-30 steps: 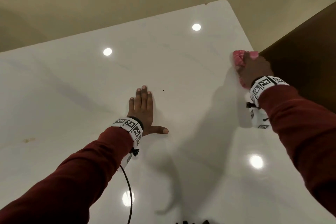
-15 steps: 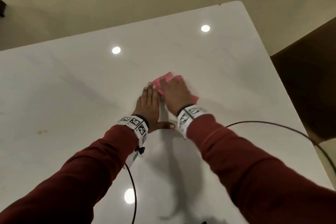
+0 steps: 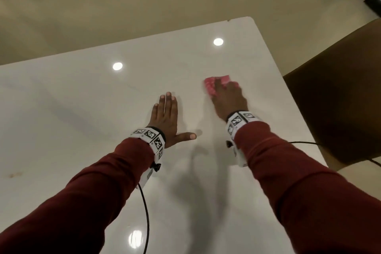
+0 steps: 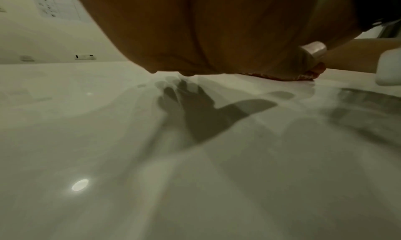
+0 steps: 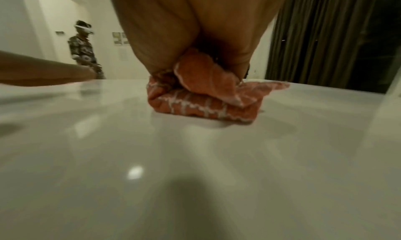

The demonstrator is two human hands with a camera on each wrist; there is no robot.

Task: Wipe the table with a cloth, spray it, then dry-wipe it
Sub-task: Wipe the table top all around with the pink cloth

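A glossy white table point(image 3: 82, 130) fills the head view. My right hand point(image 3: 227, 97) presses a bunched pink cloth point(image 3: 213, 85) onto the tabletop at the right of centre. In the right wrist view the pink cloth point(image 5: 206, 99) with white stitching is folded and gripped under my palm and fingers. My left hand point(image 3: 167, 115) lies flat on the table to the left of the cloth, fingers straight and thumb spread out to the right, holding nothing. In the left wrist view the cloth point(image 4: 303, 74) shows beyond my flat palm. No spray bottle is in view.
A brown chair point(image 3: 340, 99) stands against the table's right edge. Black cables point(image 3: 145, 212) trail from both wrists over the table. A small brownish stain point(image 3: 14, 175) marks the left side. Another person point(image 5: 84, 50) with a headset stands beyond the far edge.
My right hand slid the cloth from the right edge to beside my left hand, and has now moved it back out to the right. My left hand stayed flat in place.
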